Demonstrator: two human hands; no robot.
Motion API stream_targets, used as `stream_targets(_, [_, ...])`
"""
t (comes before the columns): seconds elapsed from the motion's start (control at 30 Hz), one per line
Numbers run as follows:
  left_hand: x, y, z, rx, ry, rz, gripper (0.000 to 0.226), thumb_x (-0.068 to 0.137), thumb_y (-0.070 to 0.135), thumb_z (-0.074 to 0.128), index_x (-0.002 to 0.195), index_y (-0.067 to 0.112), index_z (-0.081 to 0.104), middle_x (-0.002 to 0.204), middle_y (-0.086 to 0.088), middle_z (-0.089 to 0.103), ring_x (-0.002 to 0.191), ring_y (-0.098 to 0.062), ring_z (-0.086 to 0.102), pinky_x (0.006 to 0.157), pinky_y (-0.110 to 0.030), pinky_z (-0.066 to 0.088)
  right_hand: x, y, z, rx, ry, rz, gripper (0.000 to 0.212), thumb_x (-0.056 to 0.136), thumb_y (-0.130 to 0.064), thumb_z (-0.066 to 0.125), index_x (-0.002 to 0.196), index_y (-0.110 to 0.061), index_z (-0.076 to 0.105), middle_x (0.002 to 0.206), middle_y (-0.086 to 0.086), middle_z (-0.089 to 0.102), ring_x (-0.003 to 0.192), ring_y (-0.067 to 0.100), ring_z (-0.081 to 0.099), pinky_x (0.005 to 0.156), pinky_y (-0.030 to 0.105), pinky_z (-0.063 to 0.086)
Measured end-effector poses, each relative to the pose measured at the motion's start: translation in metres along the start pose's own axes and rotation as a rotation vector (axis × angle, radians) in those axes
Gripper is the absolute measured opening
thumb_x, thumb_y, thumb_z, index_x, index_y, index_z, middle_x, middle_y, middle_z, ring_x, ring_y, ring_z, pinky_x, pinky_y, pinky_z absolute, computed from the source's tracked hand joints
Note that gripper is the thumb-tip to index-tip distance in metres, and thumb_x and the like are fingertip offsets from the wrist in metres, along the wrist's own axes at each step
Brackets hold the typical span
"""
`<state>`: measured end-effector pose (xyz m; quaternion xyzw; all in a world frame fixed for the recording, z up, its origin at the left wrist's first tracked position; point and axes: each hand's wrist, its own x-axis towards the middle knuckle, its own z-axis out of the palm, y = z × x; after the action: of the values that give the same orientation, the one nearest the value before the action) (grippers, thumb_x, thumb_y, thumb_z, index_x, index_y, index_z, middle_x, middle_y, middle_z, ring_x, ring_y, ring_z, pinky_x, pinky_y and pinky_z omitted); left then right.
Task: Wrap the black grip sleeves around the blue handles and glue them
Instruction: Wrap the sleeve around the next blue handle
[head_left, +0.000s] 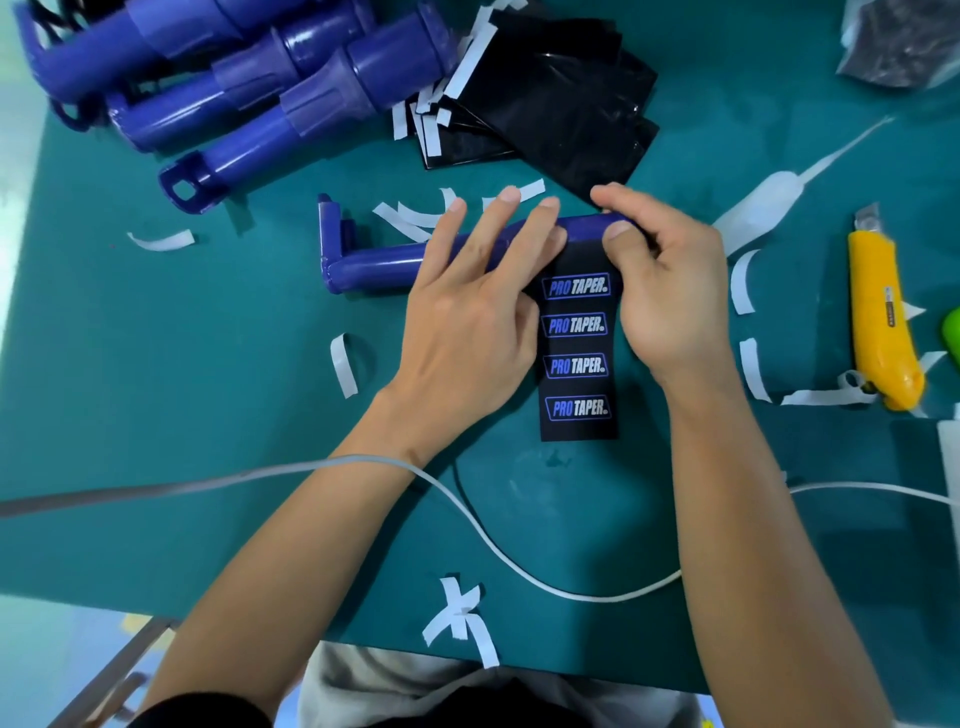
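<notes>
while the blue handle (379, 265) lies sideways mid-bench (156, 395), both hands are on it. left hand (467, 312) is spread flat, fingers (498, 218) pressing the handle where the black grip sleeve (579, 358) meets it. right hand (670, 291) pinches the handle's end at 3 o'clock, thumb on the sleeve's top edge. sleeve trails toward 6 o'clock, logos up. spare handles (234, 83) at 11 o'clock, sleeve pile (545, 104) at 12, yellow knife (883, 322) at 3.
</notes>
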<state>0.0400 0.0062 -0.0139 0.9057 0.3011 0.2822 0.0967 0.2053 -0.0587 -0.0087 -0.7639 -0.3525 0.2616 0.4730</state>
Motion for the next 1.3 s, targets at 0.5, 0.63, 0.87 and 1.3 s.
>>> stream_targets(0.5, [0.007,-0.001,-0.003,-0.087,-0.094,0.001,0.066,0.083,-0.01,0.034,0.144,0.0,0.057,0.148,-0.008,0.06,0.144,-0.035,0.048,0.126,-0.048,0.028,-0.006,-0.009,0.017,-0.04,0.107,-0.007,0.026,0.099,-0.026,0.06,0.12,-0.02,0.074,0.11,-0.02,0.072,0.106,0.0,0.065,0.102,0.023,0.048])
stream_targets(0.63, [0.006,-0.002,-0.005,-0.046,-0.069,-0.006,0.066,0.085,-0.009,0.035,0.145,0.003,0.058,0.146,-0.003,0.063,0.145,-0.033,0.049,0.124,-0.053,0.031,-0.006,-0.01,0.016,-0.015,0.083,-0.008,0.028,0.099,-0.021,0.06,0.123,-0.019,0.075,0.116,-0.015,0.073,0.111,0.001,0.065,0.104,0.022,0.048])
stream_targets(0.87, [0.005,-0.009,-0.001,-0.045,-0.059,-0.035,0.071,0.081,-0.006,0.044,0.151,0.007,0.051,0.143,0.003,0.066,0.148,-0.026,0.044,0.124,-0.048,0.03,0.0,-0.001,0.004,0.01,0.006,0.011,0.034,0.099,-0.021,0.056,0.126,-0.022,0.075,0.116,-0.02,0.073,0.113,-0.004,0.065,0.103,0.025,0.051])
stream_targets(1.3, [0.005,-0.034,0.008,0.079,-0.114,-0.096,0.056,0.082,0.042,0.074,0.13,0.016,0.061,0.12,0.003,0.069,0.105,-0.022,0.055,0.091,-0.037,0.036,-0.03,-0.005,-0.014,-0.436,0.05,0.229,0.066,0.083,-0.08,0.049,0.066,-0.017,0.059,0.059,-0.006,0.062,0.07,0.025,0.061,0.069,0.036,0.039])
